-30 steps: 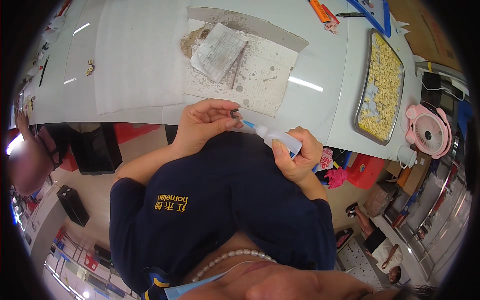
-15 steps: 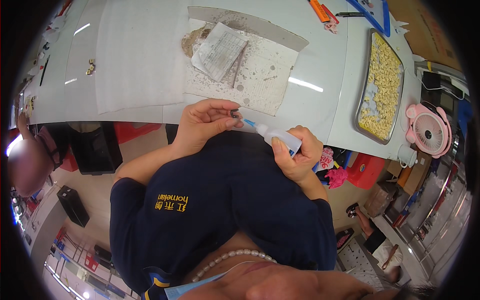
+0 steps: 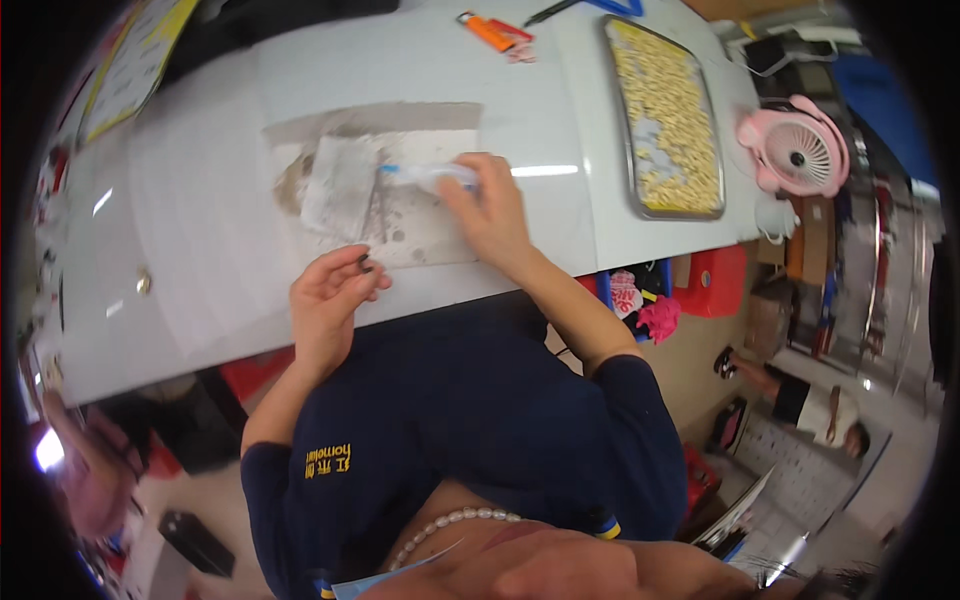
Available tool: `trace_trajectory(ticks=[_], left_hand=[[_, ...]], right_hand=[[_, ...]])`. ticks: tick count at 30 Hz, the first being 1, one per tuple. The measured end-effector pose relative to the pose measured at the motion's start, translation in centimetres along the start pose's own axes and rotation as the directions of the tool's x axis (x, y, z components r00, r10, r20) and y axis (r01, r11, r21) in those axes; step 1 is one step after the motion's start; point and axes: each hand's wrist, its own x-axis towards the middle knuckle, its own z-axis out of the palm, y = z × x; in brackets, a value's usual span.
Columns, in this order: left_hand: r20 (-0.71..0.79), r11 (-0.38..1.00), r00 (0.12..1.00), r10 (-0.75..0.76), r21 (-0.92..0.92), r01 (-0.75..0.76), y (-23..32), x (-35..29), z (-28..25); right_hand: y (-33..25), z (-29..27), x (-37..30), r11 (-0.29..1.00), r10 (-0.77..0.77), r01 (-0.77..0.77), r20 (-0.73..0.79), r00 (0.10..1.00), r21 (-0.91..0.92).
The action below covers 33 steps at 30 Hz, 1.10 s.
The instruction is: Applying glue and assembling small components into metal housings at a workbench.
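My right hand (image 3: 492,212) is closed around a translucent white squeeze bottle (image 3: 432,177) with a blue nozzle tip, blurred by motion. The bottle lies nearly level over a stained white cardboard sheet (image 3: 435,248), its tip pointing left beside a crumpled printed paper (image 3: 335,195). At the sheet's near edge, my left hand (image 3: 325,305) pinches a small dark piece (image 3: 364,263) between thumb and fingers. The exact kind of that piece is too small to make out. A thin dark stick (image 3: 378,215) lies along the paper's right side.
A metal tray (image 3: 676,214) of small yellowish pieces stands at the right, with a pink fan (image 3: 797,158) beyond it. An orange tool (image 3: 486,32) lies at the back. One small gold-coloured piece (image 3: 144,284) rests at the left. Other people are in the background.
My right hand has carried the bottle forward and left, away from the small dark piece, to above the cardboard. The left hand has lowered slightly, still pinching the piece. The whole view has shifted.
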Motion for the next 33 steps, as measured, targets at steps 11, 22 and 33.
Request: trace_trajectory(ticks=[11,22,33], left_hand=[[-0.023,0.998,0.997,0.068,0.006,-0.068,0.3,0.4,-0.6],[-0.014,0.998,1.0,-0.01,0.058,0.011,0.0,0.6,3.1],[0.131,0.971,0.972,-0.196,-0.112,0.211,1.2,1.0,3.7]], right_hand=[[6.4,-16.0,6.7,0.832,-0.111,-0.118,-0.372,0.922,-0.542],[14.0,-22.1,10.0,0.61,-0.098,-0.176,-0.294,0.951,-0.773],[-3.8,-5.7,-0.3,0.902,-0.425,0.427,0.325,0.845,0.069]])
